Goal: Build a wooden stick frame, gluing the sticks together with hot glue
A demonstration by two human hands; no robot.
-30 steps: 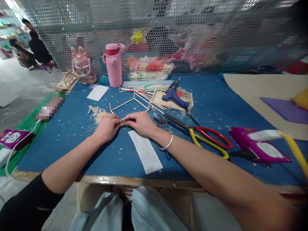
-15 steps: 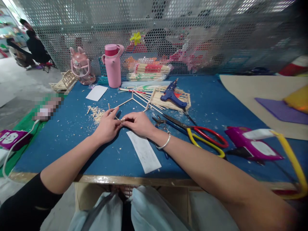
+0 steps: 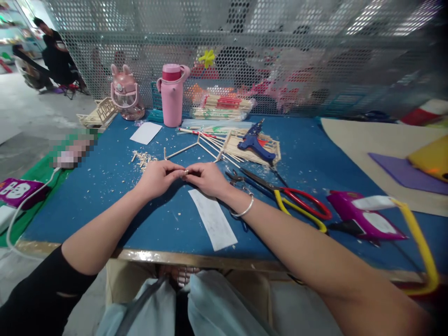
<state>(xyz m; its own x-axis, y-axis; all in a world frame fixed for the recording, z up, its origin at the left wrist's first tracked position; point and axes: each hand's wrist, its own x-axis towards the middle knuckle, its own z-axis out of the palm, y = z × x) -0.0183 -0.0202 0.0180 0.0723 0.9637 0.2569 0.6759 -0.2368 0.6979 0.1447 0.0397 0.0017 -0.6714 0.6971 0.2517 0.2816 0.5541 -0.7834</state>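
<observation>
Directions taken from the fingertips, twelve o'clock facing away from the person.

- Small pale piece (image 3: pixel 186 172), probably wood; exact shape hidden by fingers. Location: clock centre, just above the blue tabletop (image 3: pixel 147 228), between the two hands.
- Left hand (image 3: pixel 157 178), nine o'clock. Index finger, lifted clear of the thumb half a second ago, now lowered; finger and thumb brought together at the piece.
- Right hand (image 3: pixel 208 178), three o'clock, silver bangle (image 3: pixel 247 208) at wrist. Thumb and forefinger pinching the piece, as before.
- Significance, by judgement: the piece is again attended by both hands, suggesting close fingertip adjustment; whether its shape has altered, cannot tell.
- Angled frame of thin wooden sticks (image 3: pixel 182 150), twelve o'clock, near the hands. Unmoved; apparently no part of the present handling.
- Wood shavings (image 3: pixel 143 160), between nine and ten o'clock.
- Blue glue gun (image 3: pixel 257 146), two o'clock, resting on a stick panel (image 3: pixel 234 144). Not in use.
- Scissors, red and yellow handles (image 3: pixel 279 191), between three and four o'clock. Not in use.
- White paper strip (image 3: pixel 213 221), five o'clock.
</observation>
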